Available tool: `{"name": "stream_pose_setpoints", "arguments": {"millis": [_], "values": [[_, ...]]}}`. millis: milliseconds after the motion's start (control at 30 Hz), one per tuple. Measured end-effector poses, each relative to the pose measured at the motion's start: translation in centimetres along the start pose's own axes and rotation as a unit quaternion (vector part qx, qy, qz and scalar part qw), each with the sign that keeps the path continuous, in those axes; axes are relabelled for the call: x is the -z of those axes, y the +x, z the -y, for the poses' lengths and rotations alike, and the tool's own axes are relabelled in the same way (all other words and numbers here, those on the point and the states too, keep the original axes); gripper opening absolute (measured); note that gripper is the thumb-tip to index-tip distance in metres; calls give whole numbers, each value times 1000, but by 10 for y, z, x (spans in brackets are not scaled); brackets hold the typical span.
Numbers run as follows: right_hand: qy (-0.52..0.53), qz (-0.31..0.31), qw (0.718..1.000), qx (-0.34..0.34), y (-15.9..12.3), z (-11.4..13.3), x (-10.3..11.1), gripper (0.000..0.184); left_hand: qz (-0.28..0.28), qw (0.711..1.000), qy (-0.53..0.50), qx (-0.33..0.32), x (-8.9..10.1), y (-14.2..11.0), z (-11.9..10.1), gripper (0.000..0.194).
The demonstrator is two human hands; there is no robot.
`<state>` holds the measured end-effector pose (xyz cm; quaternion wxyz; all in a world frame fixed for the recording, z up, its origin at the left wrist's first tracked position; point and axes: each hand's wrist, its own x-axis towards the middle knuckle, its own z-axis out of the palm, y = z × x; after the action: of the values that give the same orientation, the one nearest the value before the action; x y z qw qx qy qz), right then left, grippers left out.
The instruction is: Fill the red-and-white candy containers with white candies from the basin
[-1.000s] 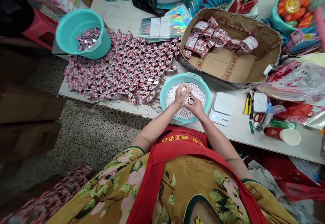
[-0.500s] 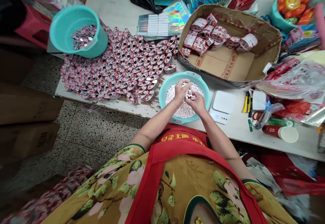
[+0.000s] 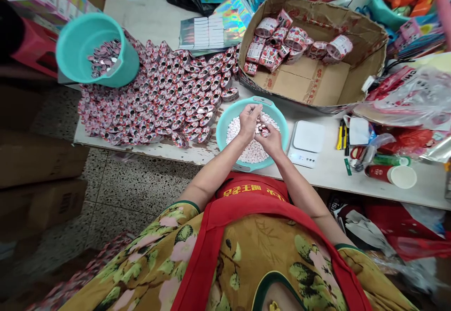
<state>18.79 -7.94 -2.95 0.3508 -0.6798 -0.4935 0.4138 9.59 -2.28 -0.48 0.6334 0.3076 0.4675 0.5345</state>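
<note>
A teal basin [image 3: 221, 135] of small pale pink candies [image 3: 252, 151] stands at the table's front edge. Both hands are over it, close together. My right hand [image 3: 272, 140] is curled round a small tin [image 3: 263, 132] with red print; pale pieces show at its opening, and the fingers partly cover it. Just left of that, my left hand [image 3: 249, 122] is closed with thumb and fingertips together. Whatever lies between those fingertips is too small to make out.
Left of the basin sit many packed small printed tins [image 3: 169, 95], with a teal bucket [image 3: 127, 62] of small metallic pieces among them. A white scale [image 3: 308, 137] is at right. Behind stands a cardboard box [image 3: 341, 78] with printed rolls; tools and plastic bags lie farther right.
The view has shifted slightly, so most table items sit a little further left and higher. My hands stay over the basin, with the left fingertips raised a little from the tin.
</note>
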Motion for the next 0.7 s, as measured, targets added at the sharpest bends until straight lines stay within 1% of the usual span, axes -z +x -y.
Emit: {"name": "stream_pose_setpoints", "arguments": {"millis": [133,300,400,467,500,567,633,700], "values": [[0,-10,1000,17,0,4,1,44,-12,999,29,13,-4,3,-4,43],[6,-20,999,38,2,5,2,43,-26,999,34,-16,-8,1,-5,42],[16,-21,999,26,3,6,3,40,15,999,40,-5,-12,-2,-8,42],[51,-21,998,20,3,5,4,40,32,999,43,5,-13,-2,-13,41],[75,-22,997,23,2,5,4,42,25,999,40,5,-12,-1,-15,40],[118,-23,992,33,1,3,5,46,-8,999,30,-4,-7,5,-19,39],[136,-24,990,41,-1,0,7,48,-35,999,28,-17,0,12,-21,37],[143,-27,988,48,-3,-1,7,49,-49,998,42,-22,4,15,-19,37]]}}
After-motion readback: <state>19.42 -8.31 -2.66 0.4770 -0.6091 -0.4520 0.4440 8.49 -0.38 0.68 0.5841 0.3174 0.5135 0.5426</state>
